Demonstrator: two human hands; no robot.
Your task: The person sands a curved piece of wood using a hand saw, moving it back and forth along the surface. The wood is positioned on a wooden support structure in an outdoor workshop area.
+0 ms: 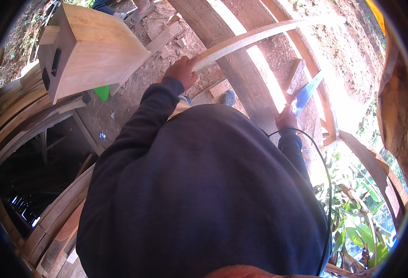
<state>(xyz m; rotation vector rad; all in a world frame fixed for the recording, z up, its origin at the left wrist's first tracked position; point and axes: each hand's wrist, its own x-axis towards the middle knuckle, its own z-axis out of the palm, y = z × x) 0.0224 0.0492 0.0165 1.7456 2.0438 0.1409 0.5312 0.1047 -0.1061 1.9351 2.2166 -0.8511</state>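
Just left of the thick plank (pixel 245 76), I see the left hand (pixel 183 72) with its fingers bent round the near end of a pale wooden strip (pixel 245 40). That strip crosses over the plank and reaches past it to the right; whether they touch, I cannot tell. Right of the plank, the right hand (pixel 286 116) has its fingers curled at the grip end of a blue-bladed handsaw (pixel 308 95). A plywood cabinet (pixel 106 60) stands left of the plank.

Looks steeply down from head height, wide and fisheye-bent, close above the dark sweater (pixel 199 185), taking in left hand (pixel 182 74) and right hand (pixel 286 118) farther off.
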